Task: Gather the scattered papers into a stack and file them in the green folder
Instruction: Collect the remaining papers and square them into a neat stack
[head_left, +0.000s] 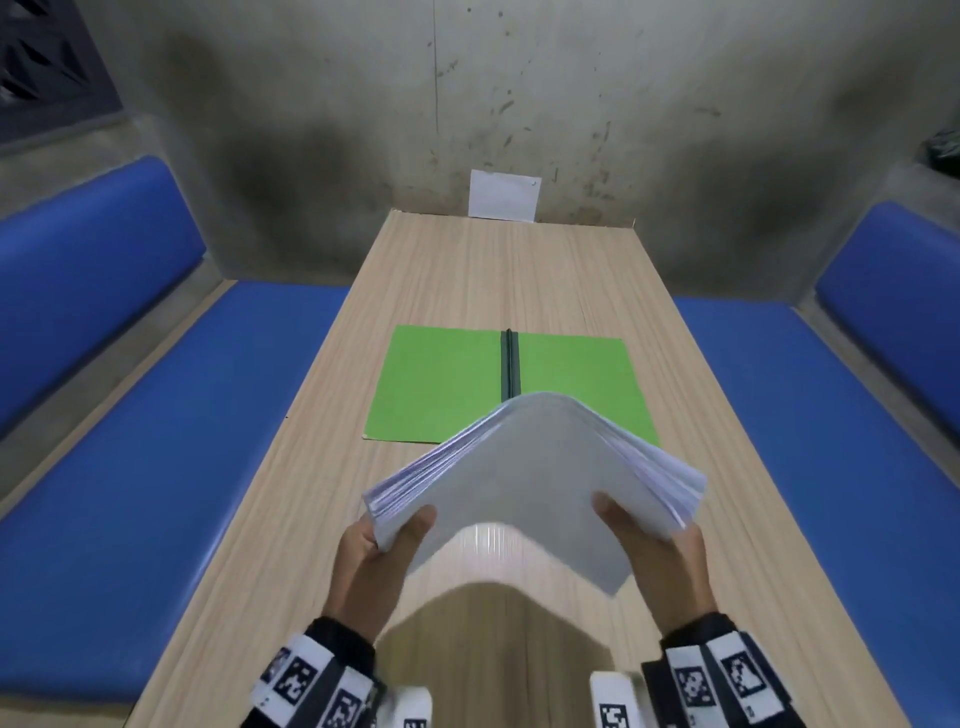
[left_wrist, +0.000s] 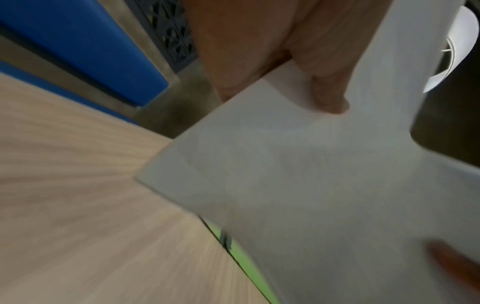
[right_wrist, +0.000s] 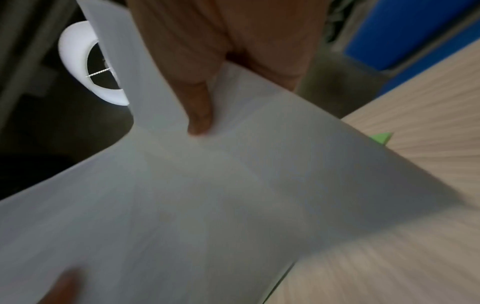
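A thick stack of white papers (head_left: 530, 483) is held in the air above the wooden table (head_left: 457, 270), bowed upward in an arch. My left hand (head_left: 384, 545) grips its left edge, thumb on top. My right hand (head_left: 649, 535) grips its right edge the same way. The green folder (head_left: 441, 384) lies open and flat on the table just beyond the stack, a dark spine bar down its middle. The stack (left_wrist: 311, 185) fills the left wrist view, with a strip of the folder (left_wrist: 249, 261) below it. In the right wrist view the thumb (right_wrist: 200, 111) presses on the stack (right_wrist: 233, 195).
Blue padded benches (head_left: 156, 467) (head_left: 831, 441) run along both long sides of the table. A concrete wall stands at the far end, with a white sheet (head_left: 503, 196) leaning against it. Bare tabletop lies beyond the folder and near me.
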